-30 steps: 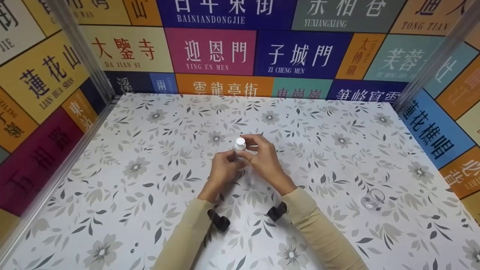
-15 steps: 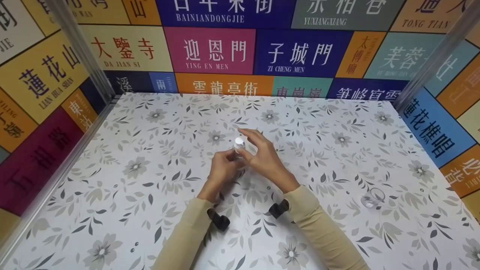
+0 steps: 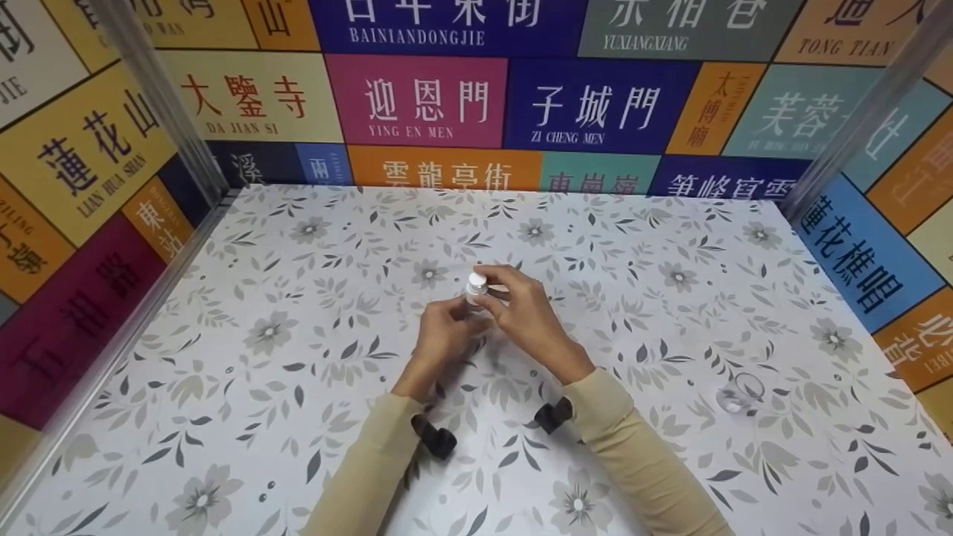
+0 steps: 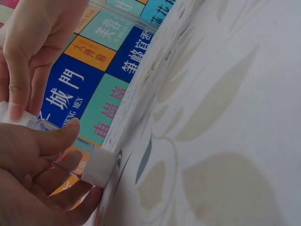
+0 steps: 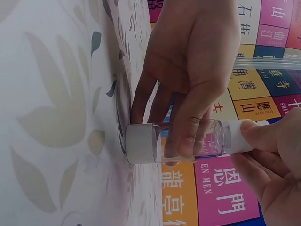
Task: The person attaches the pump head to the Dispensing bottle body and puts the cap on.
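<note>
Two tan sleeves (image 3: pixel 365 461): we are finding these nearest, on the near side of the bottle (image 5: pixel 209 139), with two black wrist mounts (image 3: pixel 434 437) at the cuffs. One small clear cup (image 3: pixel 740 393): we are placing it to the right of the bottle, nearer and well apart, and leaving undetermined whether it is standing or tipping. One left hand (image 3: pixel 444 335), at the bottle's left: we are recording its fingers as curling round the clear body. One right hand (image 3: pixel 527 309), at the bottle's right: we are recording its thumb and finger as pinching the white top (image 5: pixel 235 139). One bottle, slim, clear-walled, standing upright between the hands: we are seeing its white base (image 5: pixel 141 143) at the tabletop (image 3: pixel 633 238), seemingly touching. We are judging it light and stiff, its smooth wall rather slippery; glass or plastic we are not telling apart, so we are rating it fragile. For a steady hold we are favouring the mid-body; for a light pinch, the white top; we are advising against sideways levering where top is meeting body. Beyond the bottle, we are noting more floral tabletop, then, farthest, coloured panels (image 3: pixel 428 134) bearing large characters.
</note>
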{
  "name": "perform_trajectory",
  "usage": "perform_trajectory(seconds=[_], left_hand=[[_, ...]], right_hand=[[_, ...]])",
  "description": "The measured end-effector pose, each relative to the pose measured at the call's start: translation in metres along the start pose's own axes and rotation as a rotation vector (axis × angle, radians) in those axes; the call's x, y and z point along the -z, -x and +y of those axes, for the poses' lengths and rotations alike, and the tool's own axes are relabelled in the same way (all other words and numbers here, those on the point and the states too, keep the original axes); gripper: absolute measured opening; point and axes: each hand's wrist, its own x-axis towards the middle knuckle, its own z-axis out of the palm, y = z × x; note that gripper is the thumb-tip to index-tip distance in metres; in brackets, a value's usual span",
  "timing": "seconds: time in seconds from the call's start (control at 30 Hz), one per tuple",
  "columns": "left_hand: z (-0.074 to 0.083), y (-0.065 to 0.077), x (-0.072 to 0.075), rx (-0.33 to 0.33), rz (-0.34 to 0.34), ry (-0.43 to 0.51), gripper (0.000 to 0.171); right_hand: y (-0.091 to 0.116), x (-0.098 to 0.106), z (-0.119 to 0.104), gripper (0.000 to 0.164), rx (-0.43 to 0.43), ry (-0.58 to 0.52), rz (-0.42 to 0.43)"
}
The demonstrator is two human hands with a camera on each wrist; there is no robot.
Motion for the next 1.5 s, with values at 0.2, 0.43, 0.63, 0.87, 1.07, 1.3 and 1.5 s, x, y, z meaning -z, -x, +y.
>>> perform_trajectory(seconds=[0.2, 0.43, 0.63, 0.87, 1.07, 1.3, 1.5], left_hand=[[0.003, 0.0005, 0.0009, 0.031, -0.004, -0.006, 0.03], [0.0012, 0.0003, 0.0014, 0.01, 0.001, -0.008, 0.03], [-0.0011, -0.0007, 0.0013, -0.034, 0.016, -0.035, 0.031], [-0.0014, -0.0009, 0.0016, -0.05, 0.023, -0.038, 0.007], [-0.0013, 0.0, 0.0019, -0.019, 0.017, -0.03, 0.015], [0.0006, 0.0008, 0.0017, 0.013, 0.002, 0.006, 0.025], [0.0008, 0.0006, 0.0016, 0.006, -0.004, 0.027, 0.027]], right_hand=[[-0.0003, -0.0022, 0.0011, 0.033, 0.025, 0.018, 0.068], [0.0005, -0.0038, 0.0024, 0.036, 0.002, 0.026, 0.089], [0.0001, -0.0023, 0.0, 0.047, -0.034, 0.056, 0.059], [-0.0011, -0.001, 0.0004, 0.04, 0.138, 0.125, -0.016], [-0.0007, -0.0001, 0.0, 0.032, 0.155, 0.149, -0.035], [-0.0012, -0.0005, -0.0014, 0.03, 0.095, 0.1, -0.007], [-0.0006, -0.0027, -0.0011, 0.033, 0.081, 0.099, 0.033]])
